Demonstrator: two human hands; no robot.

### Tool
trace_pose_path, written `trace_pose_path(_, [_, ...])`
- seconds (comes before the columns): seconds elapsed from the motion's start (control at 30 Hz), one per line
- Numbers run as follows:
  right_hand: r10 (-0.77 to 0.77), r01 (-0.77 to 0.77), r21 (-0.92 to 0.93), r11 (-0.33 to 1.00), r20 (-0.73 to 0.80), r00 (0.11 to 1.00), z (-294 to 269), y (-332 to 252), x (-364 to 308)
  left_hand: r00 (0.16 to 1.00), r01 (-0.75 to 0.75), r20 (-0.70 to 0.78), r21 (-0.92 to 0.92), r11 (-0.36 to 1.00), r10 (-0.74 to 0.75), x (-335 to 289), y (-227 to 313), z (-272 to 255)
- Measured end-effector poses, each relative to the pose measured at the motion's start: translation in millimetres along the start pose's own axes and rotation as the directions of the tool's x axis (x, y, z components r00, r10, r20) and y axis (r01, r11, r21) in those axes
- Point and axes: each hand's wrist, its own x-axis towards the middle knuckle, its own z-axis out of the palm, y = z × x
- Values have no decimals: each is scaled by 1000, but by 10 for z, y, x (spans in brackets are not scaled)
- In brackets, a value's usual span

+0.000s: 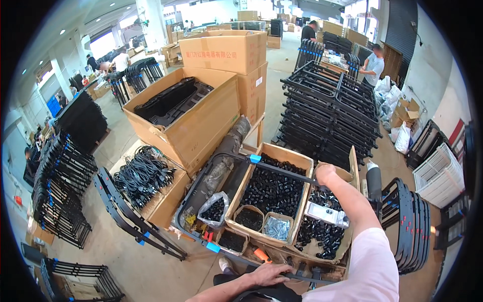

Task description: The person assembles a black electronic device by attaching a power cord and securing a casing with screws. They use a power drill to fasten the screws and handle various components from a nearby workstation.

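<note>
A U-shaped black tube frame [284, 172] with blue clips spans the bench in front of me, its rounded end to the left. My right hand [326, 174] reaches across and is closed around its far bar, above the parts boxes. Near my body, my left hand [270, 274] is closed over the near bar, fingers partly hidden. Under the frame, a wooden box [230, 220] holds many small black plastic parts [274, 189], with a small tub of silver screws [277, 227]. Beside it lies a white block-shaped device [326, 214] among more black parts.
An orange-handled tool [261, 254] lies near the bench front. Left are coiled black cables [143, 176] and a large open carton [201, 136]. Stacked black frames [329, 113] stand beyond the bench; more frames [410, 226] lean at right. Other people work farther off.
</note>
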Motion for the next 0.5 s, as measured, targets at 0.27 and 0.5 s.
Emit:
trace_pose_path(0.27, [128, -126, 40, 991, -74, 989, -64, -121, 18, 997, -75, 29, 97, 992, 73, -10, -125, 64])
trace_pose_path(0.5, [162, -151, 94, 984, -128, 978, -17, -81, -37, 998, 54, 10, 49, 997, -54, -12, -1, -35])
